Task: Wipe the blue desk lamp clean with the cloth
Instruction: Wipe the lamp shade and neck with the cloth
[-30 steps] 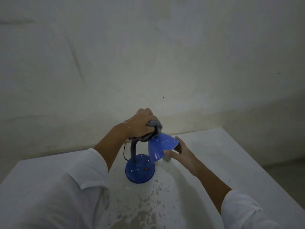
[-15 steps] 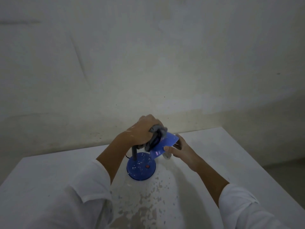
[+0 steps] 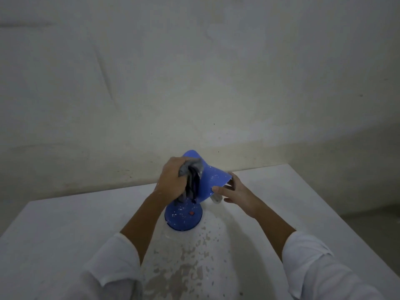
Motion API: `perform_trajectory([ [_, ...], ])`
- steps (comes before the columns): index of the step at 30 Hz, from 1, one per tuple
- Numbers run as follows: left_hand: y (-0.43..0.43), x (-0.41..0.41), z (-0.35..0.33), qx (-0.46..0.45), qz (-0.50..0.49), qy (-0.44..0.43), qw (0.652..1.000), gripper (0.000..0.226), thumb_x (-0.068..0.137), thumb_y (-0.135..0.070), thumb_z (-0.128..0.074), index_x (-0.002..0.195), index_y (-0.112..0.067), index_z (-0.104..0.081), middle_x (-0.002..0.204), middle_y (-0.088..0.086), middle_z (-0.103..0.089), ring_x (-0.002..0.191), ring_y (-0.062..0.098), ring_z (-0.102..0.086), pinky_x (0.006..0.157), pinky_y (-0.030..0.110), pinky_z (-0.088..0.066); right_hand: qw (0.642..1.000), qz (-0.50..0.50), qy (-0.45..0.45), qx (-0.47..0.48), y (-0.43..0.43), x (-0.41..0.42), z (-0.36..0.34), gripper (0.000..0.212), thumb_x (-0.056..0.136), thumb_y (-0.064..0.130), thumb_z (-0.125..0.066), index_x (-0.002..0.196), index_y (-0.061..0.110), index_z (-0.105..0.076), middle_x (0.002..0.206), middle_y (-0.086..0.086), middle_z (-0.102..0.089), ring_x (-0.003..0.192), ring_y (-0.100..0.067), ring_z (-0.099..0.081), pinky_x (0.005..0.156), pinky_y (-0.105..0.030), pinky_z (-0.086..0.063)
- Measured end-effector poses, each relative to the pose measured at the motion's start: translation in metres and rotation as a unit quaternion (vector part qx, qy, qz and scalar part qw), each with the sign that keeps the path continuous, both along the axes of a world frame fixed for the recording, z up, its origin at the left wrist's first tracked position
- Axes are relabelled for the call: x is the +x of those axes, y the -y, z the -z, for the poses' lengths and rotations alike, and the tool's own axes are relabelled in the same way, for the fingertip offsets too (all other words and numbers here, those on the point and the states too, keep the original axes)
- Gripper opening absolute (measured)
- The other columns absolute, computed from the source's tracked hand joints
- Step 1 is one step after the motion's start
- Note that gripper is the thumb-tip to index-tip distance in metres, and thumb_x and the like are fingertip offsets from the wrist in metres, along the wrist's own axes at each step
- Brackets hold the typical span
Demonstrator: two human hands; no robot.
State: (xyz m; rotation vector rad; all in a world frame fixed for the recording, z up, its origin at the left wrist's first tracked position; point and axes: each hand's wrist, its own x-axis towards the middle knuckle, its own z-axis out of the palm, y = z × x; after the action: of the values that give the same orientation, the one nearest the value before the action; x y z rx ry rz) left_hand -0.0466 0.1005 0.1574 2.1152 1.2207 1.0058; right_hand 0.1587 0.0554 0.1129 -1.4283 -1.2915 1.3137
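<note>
The left hand (image 3: 173,182) grips a bunched grey cloth (image 3: 191,172) against the blue desk lamp (image 3: 207,180) shade, likely thin, light plastic. The right hand (image 3: 236,194), fingers loosely spread, steadies the rim; its weighted-looking base (image 3: 184,217) resists tipping.

head view | above, facing forward-down | near table (image 3: 65,224) | wall (image 3: 194,72) behind

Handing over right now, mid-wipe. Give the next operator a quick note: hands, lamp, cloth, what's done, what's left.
Left hand: closed on the grey cloth, pressing it on top of the blue lamp shade, near the neck.
Right hand: fingers open, steadying the shade's lower rim.
Lamp: upright on the white table, round base in front of the wall.
Done: wiping the shade top is under way.
Left: white specks show on the shade and base; neck mostly hidden, so check it.
</note>
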Motion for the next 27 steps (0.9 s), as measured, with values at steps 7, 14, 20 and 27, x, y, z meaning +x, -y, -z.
perform_trajectory([
  [7, 0.023, 0.020, 0.028, 0.015, -0.078, 0.009, 0.997, 0.028, 0.097, -0.016, -0.043, 0.104, 0.003, -0.062, 0.089, 0.030, -0.055, 0.086, 0.045, -0.057, 0.083, 0.053, -0.050, 1.000, 0.000, -0.011, -0.006, -0.003, -0.001, -0.002, 0.091, 0.079, 0.036, -0.071, 0.148, 0.020, -0.013, 0.147, -0.006, -0.040, 0.132, -0.024, -0.043, 0.106, -0.045, -0.043],
  [14, 0.041, -0.001, 0.017, -0.026, 0.034, 0.069, 0.997, 0.017, 0.088, -0.027, -0.049, 0.095, -0.022, -0.064, 0.069, -0.014, -0.059, 0.066, 0.000, -0.059, 0.071, 0.014, -0.046, 1.000, -0.021, 0.018, -0.004, -0.001, 0.005, 0.000, 0.091, 0.079, 0.041, -0.071, 0.147, 0.023, -0.013, 0.148, -0.003, -0.037, 0.133, -0.022, -0.041, 0.104, -0.043, -0.044],
  [20, 0.031, 0.021, 0.015, -0.012, -0.087, 0.113, 0.990, 0.030, 0.096, -0.008, -0.042, 0.077, 0.012, -0.054, 0.060, 0.031, -0.054, 0.057, 0.042, -0.057, 0.059, 0.049, -0.052, 1.000, -0.027, 0.010, -0.003, -0.002, 0.005, 0.001, 0.090, 0.082, 0.041, -0.066, 0.149, 0.024, -0.008, 0.150, 0.000, -0.034, 0.131, -0.021, -0.043, 0.101, -0.040, -0.046],
  [27, 0.040, -0.002, 0.012, -0.129, 0.122, 0.005, 0.984, 0.022, 0.095, -0.002, -0.042, 0.098, 0.009, -0.061, 0.070, 0.016, -0.052, 0.063, 0.023, -0.049, 0.064, 0.029, -0.044, 0.999, -0.043, 0.026, 0.001, -0.005, 0.010, 0.006, 0.093, 0.082, 0.047, -0.063, 0.150, 0.026, -0.002, 0.151, 0.000, -0.032, 0.129, -0.019, -0.044, 0.096, -0.035, -0.047],
])
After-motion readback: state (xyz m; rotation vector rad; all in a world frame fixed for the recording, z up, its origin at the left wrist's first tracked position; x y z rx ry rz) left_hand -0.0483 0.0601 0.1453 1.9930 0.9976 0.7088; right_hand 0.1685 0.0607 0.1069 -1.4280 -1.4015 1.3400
